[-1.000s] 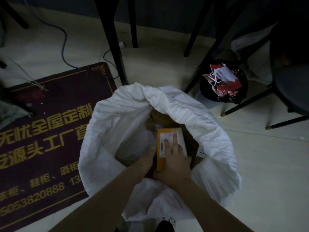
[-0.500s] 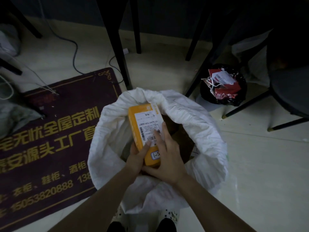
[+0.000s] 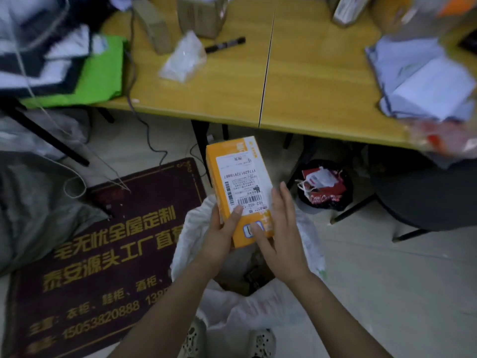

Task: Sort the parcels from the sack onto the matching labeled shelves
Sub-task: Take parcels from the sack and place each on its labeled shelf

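— Above the white sack (image 3: 307,241), what is held?
— An orange parcel (image 3: 240,187), on end over the sack's open mouth, its printed label facing up at the camera.
— Left grip (image 3: 222,236)?
— Grasping the parcel's lower left corner, thumb on the label.
— Right grip (image 3: 282,241)?
— Released: fingers straight along the parcel's right edge, thumb touching a small blue-bordered sticker.
— Around them?
— Yellow tabletop (image 3: 309,73) beyond, dark red mat (image 3: 103,254) left.

Left hand (image 3: 222,236), right hand (image 3: 282,245): bare, nails short and plain. Forearms (image 3: 165,306) bare right to frame edge. Feet in pale clog-style shoes (image 3: 262,343), rounded toes, uppers dotted with dark round holes; only toe ends in view.
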